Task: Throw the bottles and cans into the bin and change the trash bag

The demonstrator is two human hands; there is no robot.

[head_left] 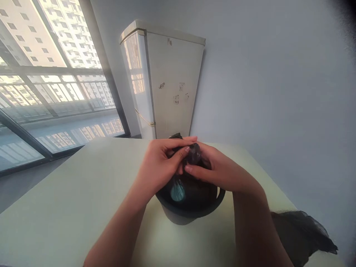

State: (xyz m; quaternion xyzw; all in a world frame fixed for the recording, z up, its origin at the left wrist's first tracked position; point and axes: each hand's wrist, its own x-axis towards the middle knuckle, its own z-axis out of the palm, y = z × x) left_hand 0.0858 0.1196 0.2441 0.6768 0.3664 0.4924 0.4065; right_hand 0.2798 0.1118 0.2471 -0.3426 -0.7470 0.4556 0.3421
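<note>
Both of my hands meet over a round bin [180, 218] with a dark rim and a light lower wall. My left hand [164, 159] has its thumb and fingers closed on a bunched black plastic bag [194, 155]. From the other side, my right hand [219, 165] curls round the same bunch, its thumb beneath. Where the fingers overlap, part of the bag is hidden. Dark material fills the bin's mouth, and a teal patch [177, 191] with pale streaks shows there. An oval handle gap is visible at the rim's right side.
The bin stands on a pale table [83, 193]. Another black plastic bag [303, 233] lies at the table's right edge, partly behind my right forearm. Beyond the table stands a white refrigerator [175, 74] against the wall. A large window [61, 92] is at the left.
</note>
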